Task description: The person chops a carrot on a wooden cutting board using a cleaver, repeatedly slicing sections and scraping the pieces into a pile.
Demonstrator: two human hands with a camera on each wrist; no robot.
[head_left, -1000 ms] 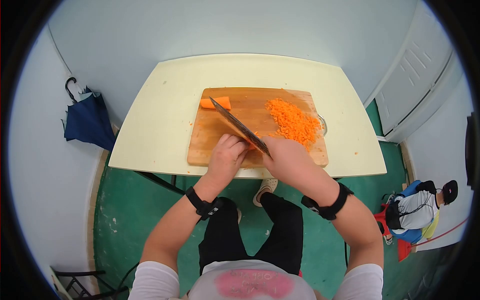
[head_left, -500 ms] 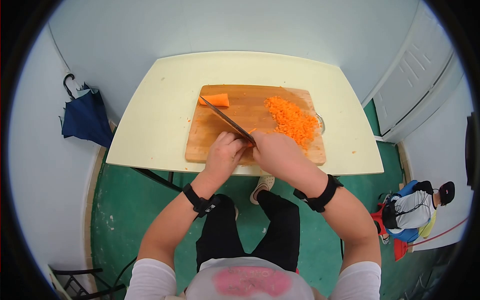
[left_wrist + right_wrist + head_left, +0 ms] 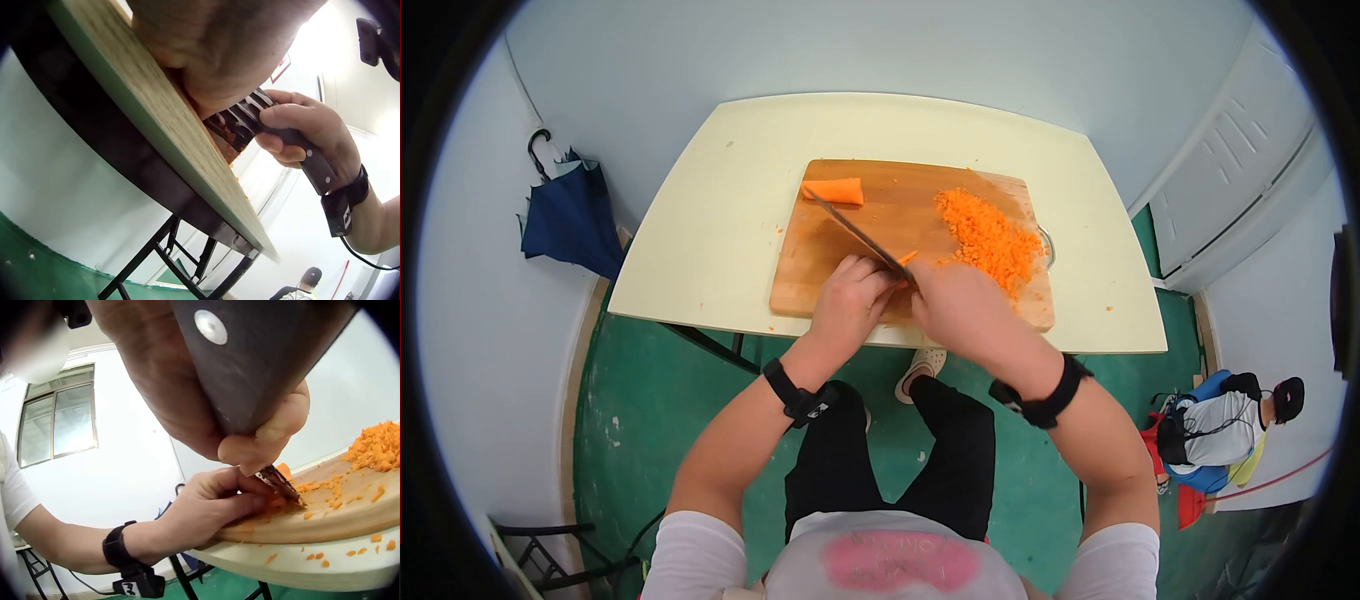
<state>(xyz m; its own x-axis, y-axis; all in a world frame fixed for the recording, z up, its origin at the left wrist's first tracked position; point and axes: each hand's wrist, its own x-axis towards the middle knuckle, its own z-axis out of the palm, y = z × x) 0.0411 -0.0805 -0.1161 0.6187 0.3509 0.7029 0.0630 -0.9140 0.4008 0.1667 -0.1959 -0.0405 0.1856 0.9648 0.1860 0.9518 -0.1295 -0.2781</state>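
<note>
My right hand [image 3: 965, 308] grips the dark handle [image 3: 250, 362] of a broad kitchen knife [image 3: 855, 232]. The blade slants across the cutting board [image 3: 900, 185], its far tip overlapping a carrot chunk [image 3: 835, 191] in the head view. Beside the blade, my left hand [image 3: 850, 298] holds a piece of carrot [image 3: 275, 503] down near the board's front edge. Its fingers are bent over the piece and hide most of it. Orange bits cling to the knife near the cut. A heap of finely diced carrot [image 3: 990, 240] lies on the board's right side.
The board rests on a pale table [image 3: 700, 220], with carrot crumbs [image 3: 319, 556] along the front. A metal ring handle [image 3: 1048, 247] sits at the board's right end. A blue umbrella [image 3: 570, 215] hangs at the left wall. Another person [image 3: 1225, 425] sits far right.
The knife has come down from a more raised, tilted pose, and my right hand has shifted slightly left. My left hand stays on the carrot piece. The head view has shifted a little.
</note>
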